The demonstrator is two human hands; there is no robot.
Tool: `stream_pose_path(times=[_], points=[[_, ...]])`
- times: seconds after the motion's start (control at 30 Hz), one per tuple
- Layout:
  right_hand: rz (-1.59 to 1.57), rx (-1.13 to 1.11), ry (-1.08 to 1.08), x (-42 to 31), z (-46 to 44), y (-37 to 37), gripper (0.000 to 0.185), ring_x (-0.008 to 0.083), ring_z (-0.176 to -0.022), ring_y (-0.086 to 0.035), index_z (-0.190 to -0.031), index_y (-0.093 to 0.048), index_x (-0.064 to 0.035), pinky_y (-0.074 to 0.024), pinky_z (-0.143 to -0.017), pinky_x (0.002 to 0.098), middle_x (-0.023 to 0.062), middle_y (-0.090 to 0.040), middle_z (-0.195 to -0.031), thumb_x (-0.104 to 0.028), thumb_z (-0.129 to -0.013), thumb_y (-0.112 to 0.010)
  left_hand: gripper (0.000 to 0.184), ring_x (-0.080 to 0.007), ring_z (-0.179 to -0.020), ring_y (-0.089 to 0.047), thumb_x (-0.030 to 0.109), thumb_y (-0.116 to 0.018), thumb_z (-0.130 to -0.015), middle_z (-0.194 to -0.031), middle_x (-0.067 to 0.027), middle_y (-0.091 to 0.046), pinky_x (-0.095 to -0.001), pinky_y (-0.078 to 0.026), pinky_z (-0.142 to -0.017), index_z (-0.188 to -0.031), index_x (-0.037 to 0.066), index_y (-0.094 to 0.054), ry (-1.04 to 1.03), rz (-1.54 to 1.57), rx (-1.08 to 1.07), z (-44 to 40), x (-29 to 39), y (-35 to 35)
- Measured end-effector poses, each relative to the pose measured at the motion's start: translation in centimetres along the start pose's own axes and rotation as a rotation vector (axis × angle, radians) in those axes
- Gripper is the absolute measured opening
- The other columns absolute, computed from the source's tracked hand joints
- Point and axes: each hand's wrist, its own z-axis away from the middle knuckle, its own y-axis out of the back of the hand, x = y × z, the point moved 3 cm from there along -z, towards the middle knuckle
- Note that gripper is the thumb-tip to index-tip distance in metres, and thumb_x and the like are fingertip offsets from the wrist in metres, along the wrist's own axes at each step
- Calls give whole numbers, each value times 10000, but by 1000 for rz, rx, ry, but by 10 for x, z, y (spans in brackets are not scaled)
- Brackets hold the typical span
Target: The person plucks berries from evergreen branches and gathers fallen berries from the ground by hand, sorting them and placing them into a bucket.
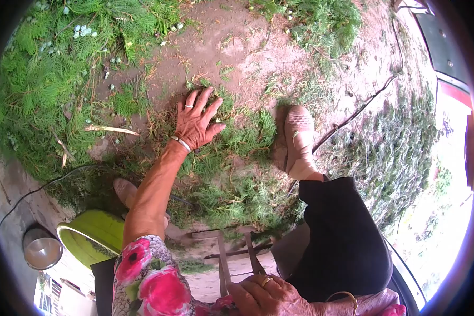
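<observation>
My left hand [197,121] reaches down to the ground with its fingers spread, palm down. It touches flat green conifer sprigs [247,129] and brown bits on the soil, and nothing shows in its grasp. A ring and a pale bangle [181,144] are on this hand and wrist. Close to my body, at the bottom edge, my right hand [268,297] is curled with its fingers together. Its fingertips are hidden, so what they hold, if anything, cannot be seen. This hand wears a ring and a thin bangle [351,303].
Cut conifer branches [47,89] with pale cones heap at upper left; more greenery [384,142] lies right. A bare stick [112,129] is on the left. A green tub [87,237], metal pot [42,250] and dark cable [358,110] lie around my shoes [300,134].
</observation>
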Motion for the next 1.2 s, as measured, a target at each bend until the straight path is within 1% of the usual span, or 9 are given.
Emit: stream_pose_path(times=[0.2,0.47,0.6,0.8,0.9,1.0,1.07,1.1,1.2], points=[[-14,-41,-23,2,1,-1,425,269,-784,-575,-995,-528,50,-475,-715,374,160,-583,-867,-148,-634,-631,293,-346,-1134,-402,280,-549,-834,-1286,-112,-445,-467,-349,-959,-1082,125,-574,59,17,147,-10,-17,0],[-27,-96,-43,0,-3,2,451,273,-803,-576,-1016,-522,51,-472,-727,373,165,-589,-891,-151,-630,-638,381,-338,-1152,-379,318,-637,-795,-1301,-86,-422,-477,-375,-907,-1161,234,-572,30,-55,116,-5,-13,0],[-31,-130,-66,1,-5,4,464,275,-812,-576,-1026,-519,51,-471,-733,373,167,-591,-902,-153,-629,-642,278,-296,-1040,-445,211,-663,-769,-1203,-91,-465,-423,-410,-862,-1038,174,-604,38,-72,116,-18,-16,2],[-28,-144,-76,-4,0,14,483,278,-827,-577,-1042,-515,52,-469,-743,373,170,-595,-920,-156,-626,-648,190,-291,-728,-575,165,-666,-785,-966,-109,-564,-385,-469,-580,-960,131,-601,126,-151,228,-44,-42,6],[-34,-107,-46,-18,10,25,493,279,-834,-578,-1049,-513,52,-468,-747,372,172,-597,-929,-157,-625,-650,84,-164,-578,-562,60,-655,-787,-728,-40,-630,-276,-436,-522,-863,54,-620,523,558,373,-41,-68,30],[-31,-40,6,-36,23,41,500,280,-839,-578,-1054,-511,52,-467,-750,372,173,-598,-934,-158,-624,-652,130,-155,-620,-542,77,-652,-814,-808,-108,-601,-227,-390,-459,-908,10,-591,936,1626,354,-20,-46,102],[-16,83,145,-34,15,46,288,285,-669,-590,-876,-507,26,-489,-586,393,121,-543,-693,-163,-707,-643,154,-164,-645,-537,92,-641,-825,-849,-133,-581,-229,-382,-450,-937,12,-571,839,1909,338,-4,-50,131],[-45,82,156,-34,12,49,195,291,-685,-627,-784,-483,13,-511,-572,380,136,-569,-691,-22,-617,-579,178,-173,-669,-533,107,-631,-837,-890,-158,-560,-230,-374,-440,-966,14,-551,750,2206,298,0,-48,148],[-97,207,92,-26,4,56,211,331,-672,-613,-846,-495,5,-493,-572,417,157,-569,-683,-128,-770,-641,193,-179,-701,-523,124,-609,-853,-948,-182,-527,-236,-362,-432,-988,31,-507,713,2273,260,-2,-11,222]])
